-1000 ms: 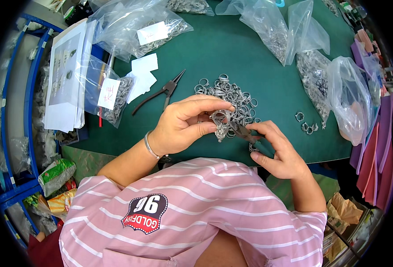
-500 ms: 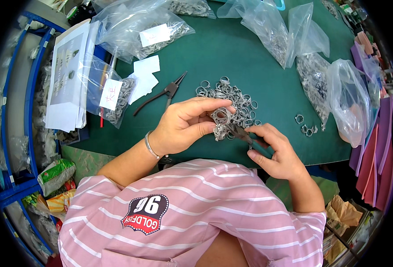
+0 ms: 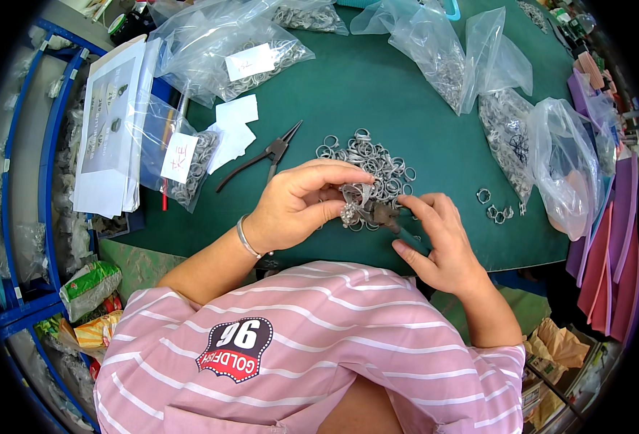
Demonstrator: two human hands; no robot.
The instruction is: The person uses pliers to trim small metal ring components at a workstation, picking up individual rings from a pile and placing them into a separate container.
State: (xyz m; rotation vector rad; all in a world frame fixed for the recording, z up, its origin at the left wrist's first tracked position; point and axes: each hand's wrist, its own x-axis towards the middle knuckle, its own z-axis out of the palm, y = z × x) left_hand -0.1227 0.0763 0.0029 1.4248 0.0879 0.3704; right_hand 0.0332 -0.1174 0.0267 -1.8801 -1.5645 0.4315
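My left hand is closed, thumb and fingers pinching a grey metal ring with a knobbly, studded top. In my right hand is a pair of pliers with a dark head and green grips. The jaws of the pliers meet the ring beside my left fingertips; whether they bite on it is too small to tell. Just beyond both hands lies a heap of grey rings on the green table. A second pair of pliers, long-nosed, rests to the left of the heap.
Several loose rings lie to the right. Clear bags of grey parts stand at the far right, and more bags at the far left. White paper slips and a stack of sheets lie left. Blue shelving borders the table.
The pliers have turned, their head now showing broader beside the ring. My right thumb and fingers have shifted slightly left along the grips. My left hand keeps its pinch, with the ring tilted differently.
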